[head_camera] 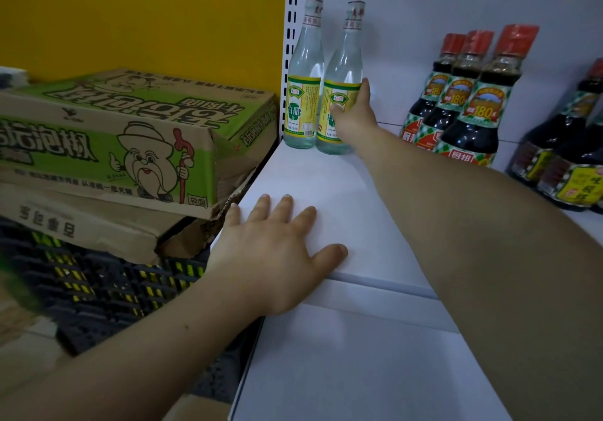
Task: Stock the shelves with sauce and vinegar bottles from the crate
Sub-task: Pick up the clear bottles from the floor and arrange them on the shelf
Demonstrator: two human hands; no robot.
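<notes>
- Clear glass vinegar bottle [343,61], yellow label, stands at the back of the white shelf [326,176], beside its twin [303,71].
- Right hand [352,117] holds it; left hand [277,251] lies flat on the shelf, fingers spread.
- A bump could tip both.

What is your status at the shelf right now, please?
Right hand grips the right vinegar bottle, upright at shelf back. Left hand flat on shelf. Sauce bottles stand apart, nothing blocking.

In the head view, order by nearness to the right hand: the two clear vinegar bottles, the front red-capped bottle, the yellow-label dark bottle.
1. right vinegar bottle, gripped by the right hand
2. left vinegar bottle, just left of it
3. front red-capped bottle, to the right
4. yellow-label dark bottle, far right
</notes>
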